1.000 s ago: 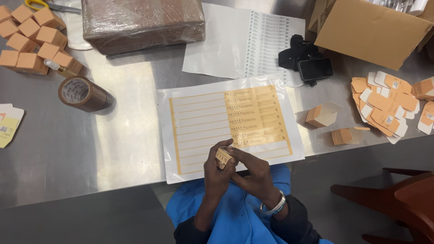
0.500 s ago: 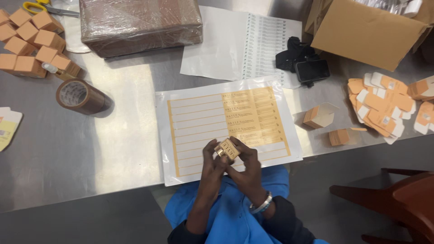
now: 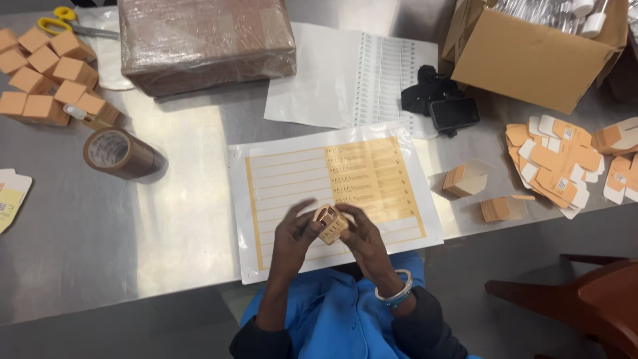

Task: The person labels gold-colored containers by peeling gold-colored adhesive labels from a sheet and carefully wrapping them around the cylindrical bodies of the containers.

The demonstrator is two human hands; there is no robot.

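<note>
Both my hands hold one small round container (image 3: 329,222) with a coppery top and a gold label around it. My left hand (image 3: 294,238) grips its left side and my right hand (image 3: 364,238) its right side, fingers curled around it. They hover just above the near edge of a label sheet (image 3: 292,179), which carries orange strips, several of them peeled away on the left. A metal bangle sits on my right wrist.
Steel table (image 3: 133,233). A tape roll (image 3: 119,153) lies left, small orange boxes (image 3: 50,73) and scissors (image 3: 56,20) at far left. Wrapped carton (image 3: 206,40) at back, open cardboard box (image 3: 531,53) back right, flat box blanks (image 3: 551,166) and two folded boxes right. Chair (image 3: 585,306) near right.
My hands have lifted the little container slightly forward over the sheet's near edge and turned it, so its round top and label now face up.
</note>
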